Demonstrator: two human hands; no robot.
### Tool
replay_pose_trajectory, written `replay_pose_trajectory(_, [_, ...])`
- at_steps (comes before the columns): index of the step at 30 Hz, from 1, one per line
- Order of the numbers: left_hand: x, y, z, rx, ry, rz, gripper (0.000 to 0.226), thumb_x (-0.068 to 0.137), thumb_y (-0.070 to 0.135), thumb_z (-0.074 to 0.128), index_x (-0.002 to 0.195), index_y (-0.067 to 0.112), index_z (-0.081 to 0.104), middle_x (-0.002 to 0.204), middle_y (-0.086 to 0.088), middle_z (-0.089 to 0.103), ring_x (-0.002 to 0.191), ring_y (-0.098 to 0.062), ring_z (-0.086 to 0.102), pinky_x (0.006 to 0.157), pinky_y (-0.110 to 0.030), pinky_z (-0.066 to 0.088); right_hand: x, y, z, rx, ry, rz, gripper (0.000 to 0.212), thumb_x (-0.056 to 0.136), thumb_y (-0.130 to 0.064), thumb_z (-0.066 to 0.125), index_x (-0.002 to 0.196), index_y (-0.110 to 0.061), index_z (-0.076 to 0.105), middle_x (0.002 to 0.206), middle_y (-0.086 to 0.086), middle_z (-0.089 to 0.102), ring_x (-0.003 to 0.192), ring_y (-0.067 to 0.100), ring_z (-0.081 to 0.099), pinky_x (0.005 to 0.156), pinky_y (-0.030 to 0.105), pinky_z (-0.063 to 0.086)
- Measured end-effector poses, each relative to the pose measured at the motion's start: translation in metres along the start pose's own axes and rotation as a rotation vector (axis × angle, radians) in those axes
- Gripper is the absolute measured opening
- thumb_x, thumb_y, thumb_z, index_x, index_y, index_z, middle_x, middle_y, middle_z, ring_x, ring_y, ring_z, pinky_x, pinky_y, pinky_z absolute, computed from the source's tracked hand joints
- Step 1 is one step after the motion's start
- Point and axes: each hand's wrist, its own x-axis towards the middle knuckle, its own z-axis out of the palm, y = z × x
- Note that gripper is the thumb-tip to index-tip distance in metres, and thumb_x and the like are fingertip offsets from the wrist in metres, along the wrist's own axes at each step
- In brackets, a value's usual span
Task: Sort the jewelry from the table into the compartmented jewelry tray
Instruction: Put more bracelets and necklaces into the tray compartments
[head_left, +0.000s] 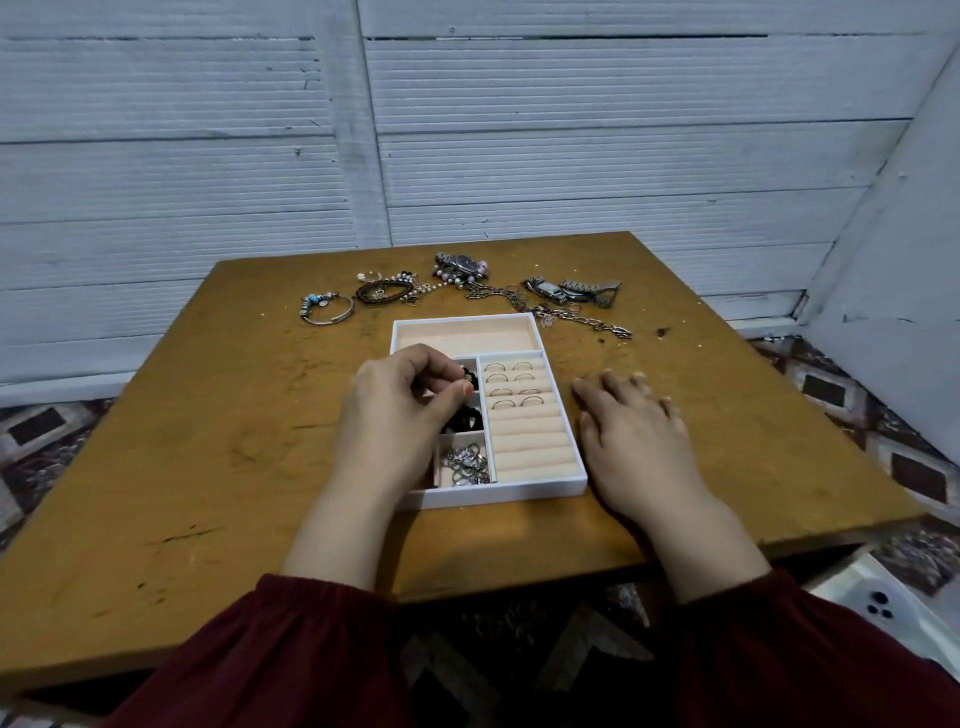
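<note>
Jewelry tray, where is it? (K)
Middle of the table, white rim, peach lining, sits between the two hands (R)
Contents, left to right? (K)
Left column is small cells: black pieces in the middle one, silver rings pile in the nearest. Right side is the ring rolls, eight rings slotted in the far rows. Wide far cell spans the back (R)
Still loose on the table? (K)
Row beyond the tray: charm bracelet far left, dark beaded bracelets, watch lying on a pearl strand, chains, second watch, then a long chain trailing right (R)
Hands? (K)
Left hand over the far small cell of the left column, thumb and forefinger pinching a small dark-and-gold piece, other fingers curled. Can't tell what kind of piece. Right hand flat on the table just beside the tray's right wall, fingers straight, holding nothing (R)
Anything else? (K)
Dark red sleeves on both arms, white phone low right, off the table
</note>
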Motion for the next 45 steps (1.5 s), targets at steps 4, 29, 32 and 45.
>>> replay_pose_trajectory(4, [-0.001,0.009,0.012,0.115,-0.076,0.072,0.011,0.079,0.024,0.075,0.075,0.031,0.067,0.071,0.013,0.064,0.079,-0.014,0.061,0.062,-0.029,0.052,0.003,0.003,0.002,-0.013,-0.068,0.008,0.049,0.101,-0.037,0.023,0.149,-0.033,0.02,0.161,0.002,0.009,0.148,0.025,0.002,0.118,0.046,0.003])
replay_pose_trajectory(29, [-0.003,0.025,0.016,0.54,-0.191,0.244,0.011,0.082,0.029,0.065,0.091,0.032,0.07,0.096,0.01,0.064,0.096,-0.015,0.046,0.077,-0.03,0.037,0.004,0.002,0.002,0.014,-0.077,0.0,0.052,0.1,-0.039,0.023,0.151,-0.033,0.013,0.16,0.002,0.006,0.148,0.026,-0.003,0.118,0.049,-0.001])
replay_pose_trajectory(32, [-0.003,0.025,0.016,0.544,-0.196,0.246,0.011,0.082,0.028,0.065,0.091,0.032,0.07,0.094,0.01,0.063,0.096,-0.015,0.046,0.076,-0.029,0.035,0.003,0.003,0.003,0.013,-0.07,-0.007,0.052,0.1,-0.039,0.023,0.151,-0.032,0.013,0.16,0.003,0.007,0.148,0.026,-0.003,0.118,0.05,0.0])
replay_pose_trajectory(45, [-0.001,0.021,0.016,0.472,-0.233,0.196,0.009,0.08,0.025,0.065,0.08,0.033,0.07,0.077,0.012,0.06,0.088,-0.016,0.052,0.075,-0.035,0.046,0.002,0.002,0.001,0.018,-0.053,-0.01,0.051,0.1,-0.039,0.025,0.149,-0.032,0.016,0.16,0.003,0.01,0.147,0.027,0.001,0.117,0.05,0.002])
